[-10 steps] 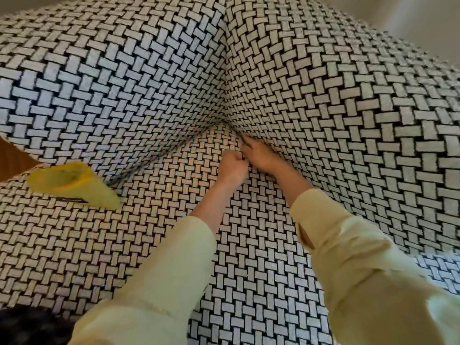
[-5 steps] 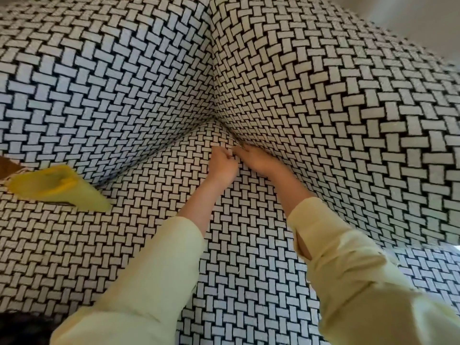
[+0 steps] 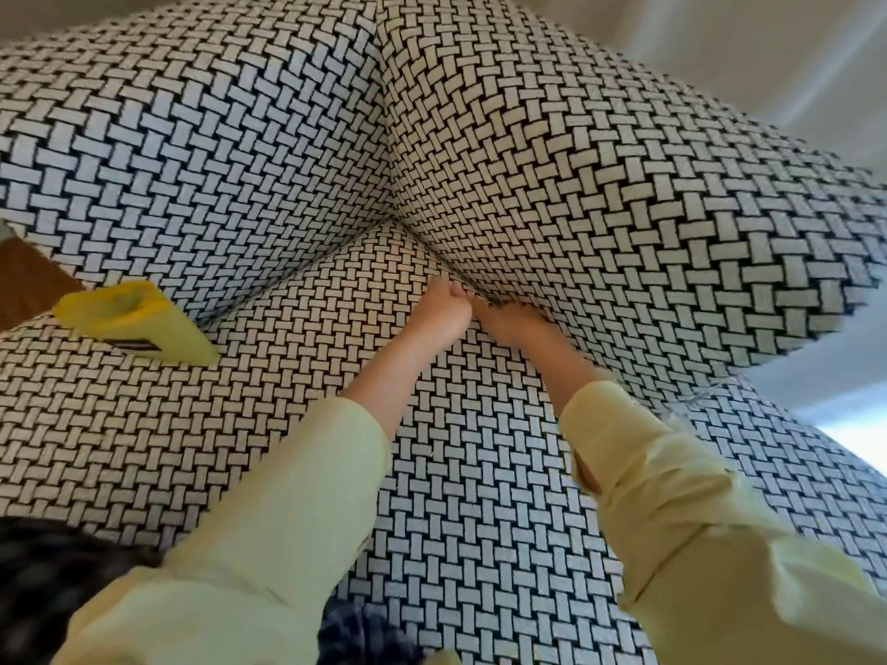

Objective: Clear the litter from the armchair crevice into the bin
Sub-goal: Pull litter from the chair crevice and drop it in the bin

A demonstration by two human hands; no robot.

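Observation:
The armchair (image 3: 240, 448) is covered in black-and-white basket-weave fabric. Both my hands are at the crevice (image 3: 461, 285) where the seat meets the right arm, close to the back corner. My left hand (image 3: 444, 312) is curled into a fist on the seat, thumb on top, with nothing visible in it. Touching it, my right hand (image 3: 516, 321) lies flat with its fingertips pushed into the crevice, out of sight. A yellow wrapper (image 3: 139, 324) lies on the seat at the left, against the backrest. No bin is in view.
The backrest (image 3: 216, 160) and the thick right arm (image 3: 624, 208) wall in the seat. A brown surface (image 3: 24, 280) shows past the chair's left edge. Dark cloth (image 3: 48, 578) and blue patterned cloth (image 3: 365, 631) lie at the bottom edge.
Both hands have crept a little further along the crevice toward the back corner and stayed together. The view has shifted slightly; the yellow wrapper has not moved on the seat.

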